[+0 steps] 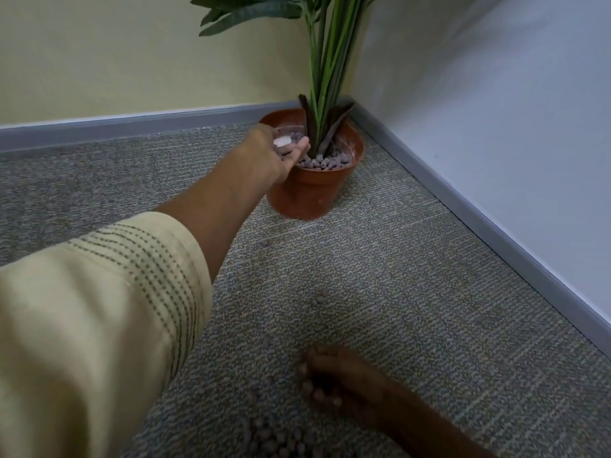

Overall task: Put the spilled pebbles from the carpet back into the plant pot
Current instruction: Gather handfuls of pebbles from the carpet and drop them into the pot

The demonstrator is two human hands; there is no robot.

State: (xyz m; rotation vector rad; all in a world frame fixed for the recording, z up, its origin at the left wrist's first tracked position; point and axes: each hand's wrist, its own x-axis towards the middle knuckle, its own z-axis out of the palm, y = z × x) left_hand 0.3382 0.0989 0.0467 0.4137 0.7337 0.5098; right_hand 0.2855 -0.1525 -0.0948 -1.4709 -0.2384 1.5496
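Pebbles (277,434) lie heaped on grey carpet (413,276) at near centre, a few strays scattered farther toward the pot. Left hand (281,150) reaches far over the rim of the terracotta plant pot (310,193) in the corner, palm up and cupped, fingers curled round a handful of pebbles. Right hand (330,378) rests low on the carpet beside the heap, fingers curled; whether it grips pebbles, cannot tell.

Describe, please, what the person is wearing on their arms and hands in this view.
The left arm wears a loose cream sleeve with rows of dark dotted stitching near its cuff; the forearm beyond is bare. The left hand and right hand are bare, with no gloves, and no right sleeve shows.
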